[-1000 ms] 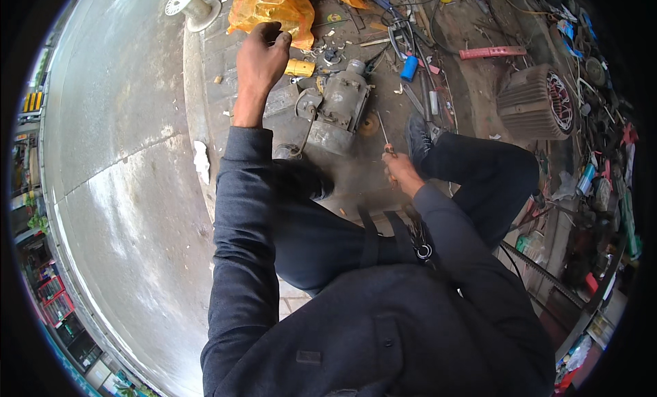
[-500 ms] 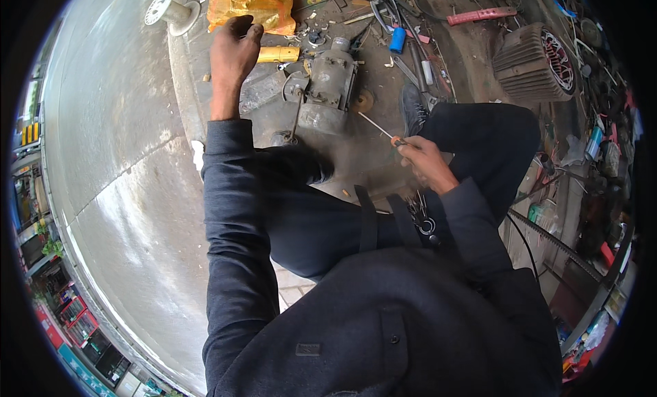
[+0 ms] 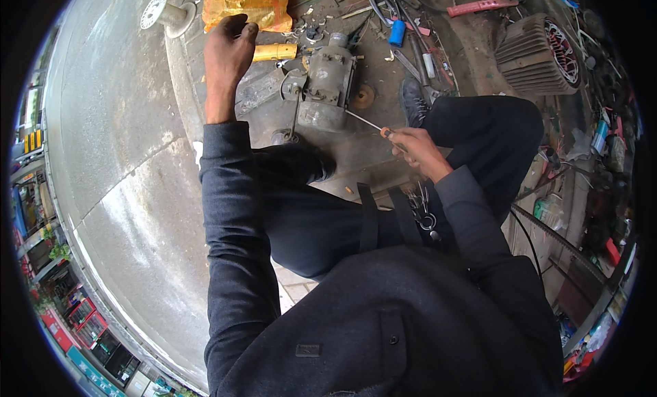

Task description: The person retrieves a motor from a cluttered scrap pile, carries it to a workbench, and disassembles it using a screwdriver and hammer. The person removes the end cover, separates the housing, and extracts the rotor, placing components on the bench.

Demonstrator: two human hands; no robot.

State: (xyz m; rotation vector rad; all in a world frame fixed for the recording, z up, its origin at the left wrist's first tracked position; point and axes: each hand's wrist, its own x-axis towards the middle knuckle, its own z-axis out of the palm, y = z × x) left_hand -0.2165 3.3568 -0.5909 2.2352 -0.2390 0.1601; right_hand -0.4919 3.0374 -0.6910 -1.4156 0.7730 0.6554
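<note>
My right hand (image 3: 421,151) is closed round the orange-and-dark handle of a screwdriver (image 3: 364,121). Its thin shaft points up and left, with the tip at the near right edge of a grey electric motor (image 3: 327,82); whether they touch I cannot tell. The motor lies on the ground between my feet. Beyond it to the left, my left hand (image 3: 229,58) is raised with curled fingers, beside an orange plastic bag (image 3: 250,7). What those fingers hold, if anything, is hidden. A yellow tube-like piece (image 3: 275,52) lies just right of this hand.
A finned motor housing with wire windings (image 3: 537,55) stands at the far right. Pliers, a blue cylinder (image 3: 397,33), a red handle-like piece (image 3: 482,6) and scraps litter the far ground. A white spool (image 3: 168,15) stands far left. My right shoe (image 3: 413,101) is beside the motor.
The screwdriver's tip has moved left to the motor's edge, my right hand shifting slightly left and down. My left hand stays near the orange bag, almost unmoved.
</note>
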